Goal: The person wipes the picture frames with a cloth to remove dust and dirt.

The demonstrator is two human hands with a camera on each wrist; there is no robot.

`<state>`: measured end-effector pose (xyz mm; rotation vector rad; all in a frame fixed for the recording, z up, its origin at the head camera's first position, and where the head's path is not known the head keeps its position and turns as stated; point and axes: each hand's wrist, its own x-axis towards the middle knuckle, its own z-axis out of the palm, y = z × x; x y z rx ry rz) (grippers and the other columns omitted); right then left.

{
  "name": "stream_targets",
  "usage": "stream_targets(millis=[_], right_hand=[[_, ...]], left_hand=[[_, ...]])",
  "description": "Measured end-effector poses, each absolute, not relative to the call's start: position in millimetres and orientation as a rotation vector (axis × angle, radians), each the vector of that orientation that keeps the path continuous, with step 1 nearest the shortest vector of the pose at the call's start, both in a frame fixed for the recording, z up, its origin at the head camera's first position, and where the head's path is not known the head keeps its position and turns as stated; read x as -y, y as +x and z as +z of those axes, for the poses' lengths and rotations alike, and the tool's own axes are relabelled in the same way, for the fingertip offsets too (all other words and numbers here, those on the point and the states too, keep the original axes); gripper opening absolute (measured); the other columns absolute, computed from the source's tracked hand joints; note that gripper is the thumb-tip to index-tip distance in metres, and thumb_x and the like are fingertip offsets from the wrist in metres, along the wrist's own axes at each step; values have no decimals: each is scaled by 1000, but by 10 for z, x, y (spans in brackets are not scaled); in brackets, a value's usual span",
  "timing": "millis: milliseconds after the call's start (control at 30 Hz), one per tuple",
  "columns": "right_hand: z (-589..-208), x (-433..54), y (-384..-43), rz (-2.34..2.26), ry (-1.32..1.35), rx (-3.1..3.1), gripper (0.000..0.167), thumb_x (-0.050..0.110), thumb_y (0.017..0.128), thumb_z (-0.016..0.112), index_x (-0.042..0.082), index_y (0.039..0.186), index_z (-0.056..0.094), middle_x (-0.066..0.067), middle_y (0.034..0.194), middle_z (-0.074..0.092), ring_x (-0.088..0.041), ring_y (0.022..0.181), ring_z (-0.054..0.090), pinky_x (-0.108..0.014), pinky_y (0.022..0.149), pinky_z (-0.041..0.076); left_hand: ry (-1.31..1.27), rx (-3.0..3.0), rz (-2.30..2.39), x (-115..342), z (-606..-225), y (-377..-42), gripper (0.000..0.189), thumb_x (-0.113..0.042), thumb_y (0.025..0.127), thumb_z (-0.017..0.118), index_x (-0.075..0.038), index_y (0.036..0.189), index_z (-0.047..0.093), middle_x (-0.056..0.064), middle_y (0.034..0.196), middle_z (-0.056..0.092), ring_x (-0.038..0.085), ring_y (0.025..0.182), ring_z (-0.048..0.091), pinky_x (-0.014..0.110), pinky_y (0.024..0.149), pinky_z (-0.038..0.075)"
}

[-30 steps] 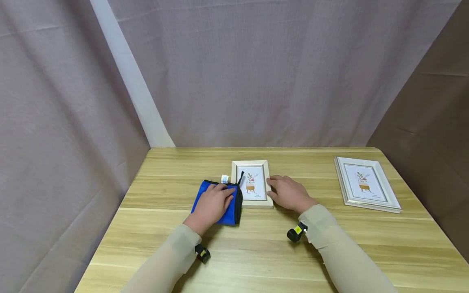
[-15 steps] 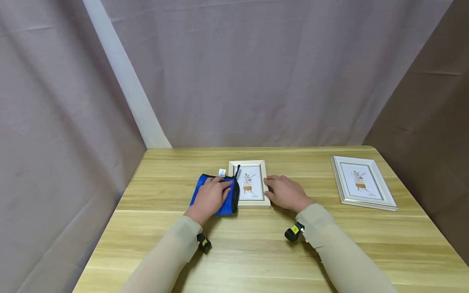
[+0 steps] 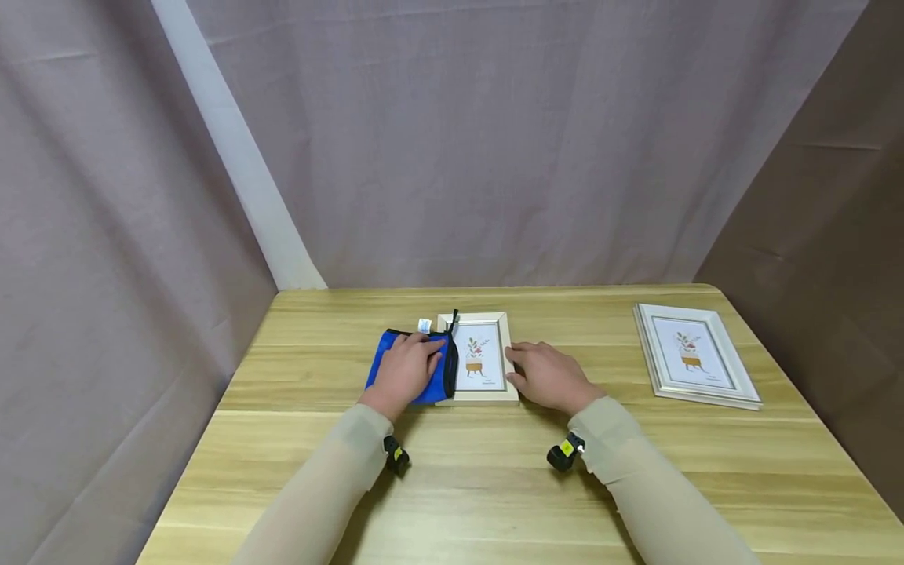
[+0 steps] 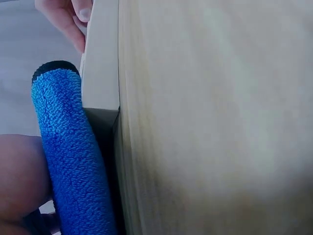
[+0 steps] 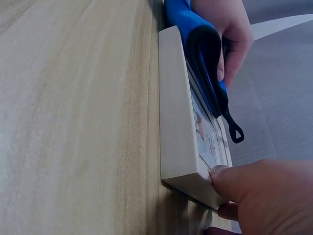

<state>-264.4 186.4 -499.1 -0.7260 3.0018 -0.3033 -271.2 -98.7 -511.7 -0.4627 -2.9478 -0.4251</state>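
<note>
A folded blue towel (image 3: 439,384) with black edging, a black hanging loop and a white tag lies over the left side of a light wooden picture frame (image 3: 476,398). On top of the towel rests my left hand (image 3: 406,373), pressing with its fingers laid along the cloth. My right hand (image 3: 551,375) pinches the frame's right edge; in the right wrist view its thumb (image 5: 230,181) is on the front rim, with fingers at the side. The frame lies flat, face up, showing a potted-plant print. The towel hides its left rim.
At the right of the wooden table (image 3: 466,486) lies a white picture frame (image 3: 695,353) with the same print, apparently stacked on another. Grey curtains (image 3: 487,141) stand behind the table and at the left. A black wrist camera (image 3: 561,453) hangs from each wrist.
The left hand and towel have slid away from me along the frame's left side. My right hand keeps its hold on the frame's edge. The whole head view has shifted slightly.
</note>
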Motion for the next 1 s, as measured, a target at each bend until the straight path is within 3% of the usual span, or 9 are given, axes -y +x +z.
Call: stream_targets(millis=[1000], right_hand=[[-4972, -1859, -2604, -191, -768, -3005, 54, 34, 112, 64, 3, 157, 60, -19, 161, 56, -44, 146, 54, -58, 121, 42]], left_hand=[[-348, 3027, -421, 944, -5066, -3105, 39, -36, 117, 56, -30, 153, 68, 8, 153, 62, 40, 136, 56, 66, 103, 53]])
